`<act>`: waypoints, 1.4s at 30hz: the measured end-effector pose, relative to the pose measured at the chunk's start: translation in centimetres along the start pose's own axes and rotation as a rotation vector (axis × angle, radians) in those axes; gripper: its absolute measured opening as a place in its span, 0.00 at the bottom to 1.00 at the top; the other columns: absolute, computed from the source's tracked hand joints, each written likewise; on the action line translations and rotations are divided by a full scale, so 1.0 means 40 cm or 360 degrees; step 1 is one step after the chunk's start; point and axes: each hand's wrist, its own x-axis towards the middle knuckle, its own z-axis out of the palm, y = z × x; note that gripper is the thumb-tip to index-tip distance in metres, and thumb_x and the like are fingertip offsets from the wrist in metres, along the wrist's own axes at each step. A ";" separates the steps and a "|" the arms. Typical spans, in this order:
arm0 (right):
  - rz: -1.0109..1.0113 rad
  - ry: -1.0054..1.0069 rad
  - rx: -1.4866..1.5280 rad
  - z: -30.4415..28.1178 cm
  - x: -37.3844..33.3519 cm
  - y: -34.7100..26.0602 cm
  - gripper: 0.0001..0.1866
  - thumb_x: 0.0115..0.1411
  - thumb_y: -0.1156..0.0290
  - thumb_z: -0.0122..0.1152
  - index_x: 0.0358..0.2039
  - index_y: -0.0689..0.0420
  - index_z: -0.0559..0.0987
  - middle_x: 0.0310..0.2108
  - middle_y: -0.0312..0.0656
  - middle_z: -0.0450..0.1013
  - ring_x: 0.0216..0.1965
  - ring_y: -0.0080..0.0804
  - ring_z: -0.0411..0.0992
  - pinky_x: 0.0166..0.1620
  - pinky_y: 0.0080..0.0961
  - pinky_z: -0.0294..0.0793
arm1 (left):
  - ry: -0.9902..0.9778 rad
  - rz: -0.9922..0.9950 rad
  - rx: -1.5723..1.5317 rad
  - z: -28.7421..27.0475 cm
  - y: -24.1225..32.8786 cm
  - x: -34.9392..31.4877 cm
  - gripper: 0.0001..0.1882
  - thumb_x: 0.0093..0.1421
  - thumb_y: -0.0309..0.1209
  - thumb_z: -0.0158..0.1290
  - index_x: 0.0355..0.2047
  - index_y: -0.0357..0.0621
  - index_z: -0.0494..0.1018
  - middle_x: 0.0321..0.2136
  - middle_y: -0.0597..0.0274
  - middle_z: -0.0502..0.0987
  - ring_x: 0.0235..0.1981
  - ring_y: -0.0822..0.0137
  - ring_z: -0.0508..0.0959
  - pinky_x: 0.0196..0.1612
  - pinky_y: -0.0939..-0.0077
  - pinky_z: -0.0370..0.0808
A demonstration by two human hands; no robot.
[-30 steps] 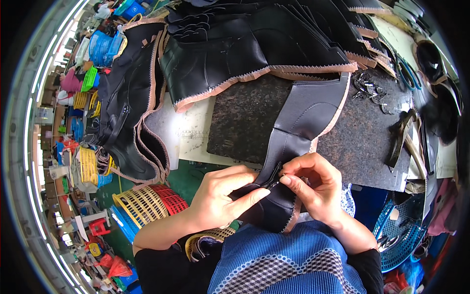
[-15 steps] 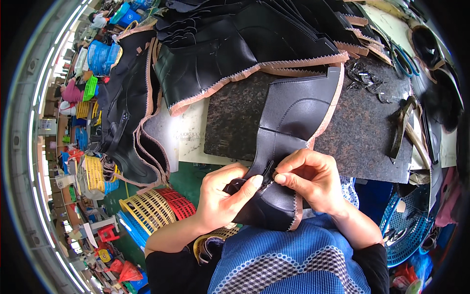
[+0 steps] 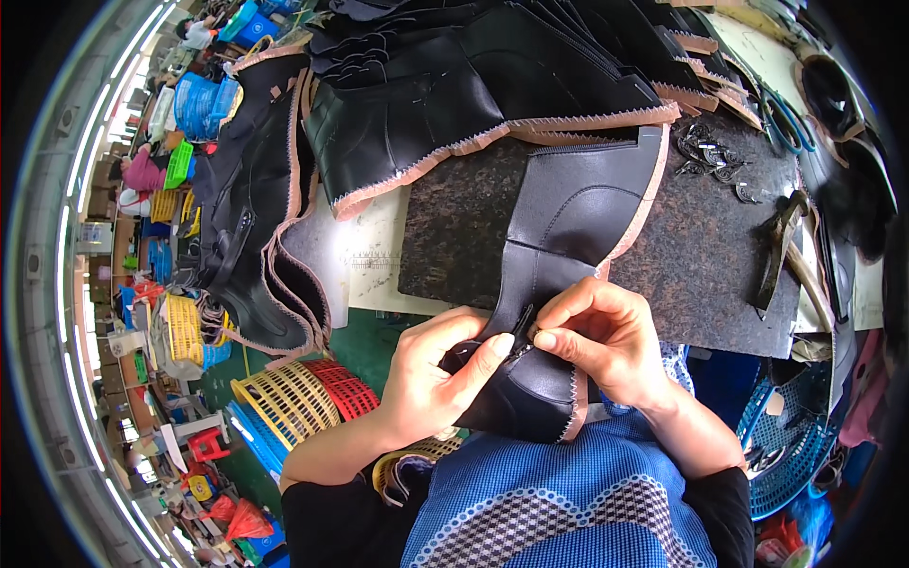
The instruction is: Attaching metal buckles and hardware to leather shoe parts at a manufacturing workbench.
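A black leather boot upper with a pinkish-brown lining edge stretches from the stone slab down to my lap. My left hand is closed on its left side, thumb pressed beside a short black strap. Opposite it, my right hand pinches thumb and forefinger together at the strap's right side. Something small with a metallic glint shows at those fingertips, too small to name. The upper's lower part rests against my blue patterned apron.
Black boot uppers are piled along the back, with more hanging at left. Small dark metal pieces, a hammer and scissors lie on the right of the stone slab. Baskets stand below left; a blue basket below right.
My right thumb and forefinger have shifted slightly at the strap, and the strap now stands a little more upright. The left hand keeps its hold; the view has moved slightly.
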 end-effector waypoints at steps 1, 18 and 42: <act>-0.0049 0.0031 0.0040 0.003 0.002 0.002 0.05 0.62 0.81 0.67 0.38 0.63 0.80 0.37 0.39 0.80 0.39 0.20 0.77 0.46 0.20 0.78 | 0.0003 0.0001 -0.0002 0.000 -0.002 0.002 0.08 0.65 0.26 0.60 0.35 0.31 0.78 0.26 0.56 0.76 0.26 0.68 0.76 0.30 0.75 0.72; -0.0198 0.0308 0.0093 0.056 -0.036 0.021 0.05 0.61 0.86 0.66 0.36 0.64 0.80 0.42 0.45 0.79 0.42 0.23 0.77 0.49 0.20 0.77 | 0.0151 0.0194 0.0088 0.027 -0.017 -0.014 0.07 0.60 0.22 0.63 0.30 0.30 0.76 0.22 0.56 0.74 0.20 0.64 0.74 0.24 0.72 0.68; 0.0249 0.0304 0.0296 0.050 -0.050 0.011 0.05 0.63 0.84 0.65 0.36 0.62 0.76 0.35 0.36 0.77 0.37 0.15 0.75 0.43 0.15 0.76 | 0.0165 0.0356 0.0304 0.049 -0.043 -0.055 0.05 0.59 0.20 0.63 0.33 0.30 0.80 0.28 0.53 0.80 0.24 0.61 0.78 0.26 0.71 0.73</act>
